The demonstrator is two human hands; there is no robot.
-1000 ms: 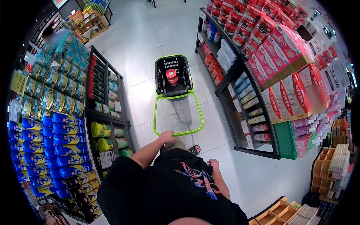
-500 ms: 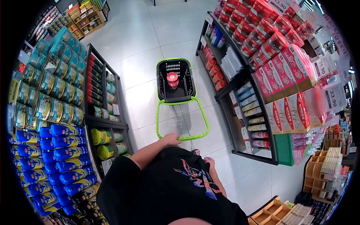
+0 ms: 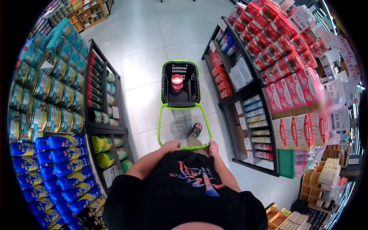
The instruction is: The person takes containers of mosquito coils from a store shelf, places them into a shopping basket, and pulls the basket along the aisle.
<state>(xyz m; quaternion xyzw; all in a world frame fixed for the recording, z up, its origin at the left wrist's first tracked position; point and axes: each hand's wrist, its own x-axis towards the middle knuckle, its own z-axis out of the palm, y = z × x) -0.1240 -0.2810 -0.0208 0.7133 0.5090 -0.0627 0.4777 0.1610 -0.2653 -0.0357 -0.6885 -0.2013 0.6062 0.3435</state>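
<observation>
A black shopping basket (image 3: 180,100) with a lime-green rim stands ahead of me in the aisle. Its green handle (image 3: 159,126) folds back toward my body. At the handle's near left corner, my left hand (image 3: 170,146) is closed round the bar. My right hand (image 3: 213,148) is closed on the near right corner, its fingers partly hidden. Inside the basket, toward the far end, is a red-lidded tub (image 3: 177,80) with more red packaging just beneath it.
Left, a shelf (image 3: 105,128) carries teal cans (image 3: 50,86) and blue bottles (image 3: 73,166). Right, another shelf (image 3: 239,90) holds red rolls (image 3: 274,46), pink boxes (image 3: 295,90) and spray cans (image 3: 257,111). Pale floor tiles (image 3: 147,57) run between them. My shoe (image 3: 196,129) shows beneath the handle.
My right hand has come up from my side onto the handle's right corner. My left hand stays on the handle, and one foot has stepped forward. The shelves have shifted in view.
</observation>
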